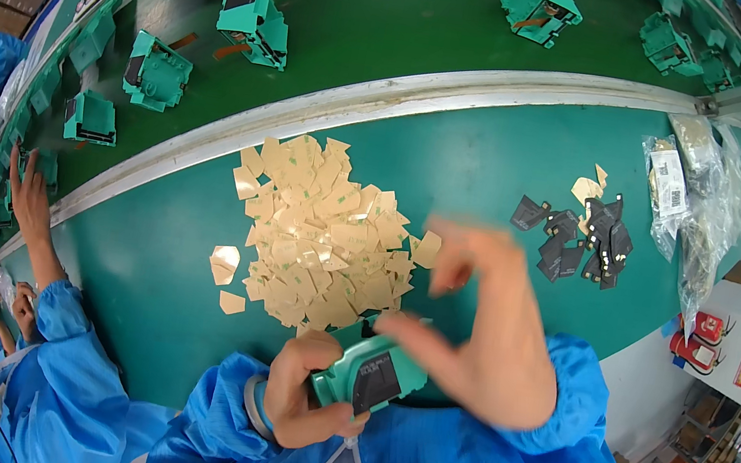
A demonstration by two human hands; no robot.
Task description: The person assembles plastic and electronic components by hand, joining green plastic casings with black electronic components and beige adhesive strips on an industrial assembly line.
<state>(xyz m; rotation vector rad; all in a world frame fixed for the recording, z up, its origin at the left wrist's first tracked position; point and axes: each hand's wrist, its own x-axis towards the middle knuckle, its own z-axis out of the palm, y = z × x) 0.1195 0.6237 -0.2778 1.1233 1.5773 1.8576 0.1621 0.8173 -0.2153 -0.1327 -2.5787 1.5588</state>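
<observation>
My left hand [305,392] is closed around a green plastic housing [414,379] with a black patch [379,381] on its face, held close in front of my body. Above and to the right of it, my right hand [489,336] is blurred by motion. Its thumb reaches over the housing's upper edge and stands well apart from the bent fingers; I see nothing gripped between them. Those fingers are beside a cream-coloured piece [426,249] at the edge of a large heap of thin cream pieces [324,225] with small green marks.
Black flat pieces [614,234] lie in a pile to the right, near clear plastic bags [700,204]. Beyond a metal rail [362,93], several green housings [255,23] sit on a green belt. At left, a co-worker's hand [32,200] reaches toward the belt.
</observation>
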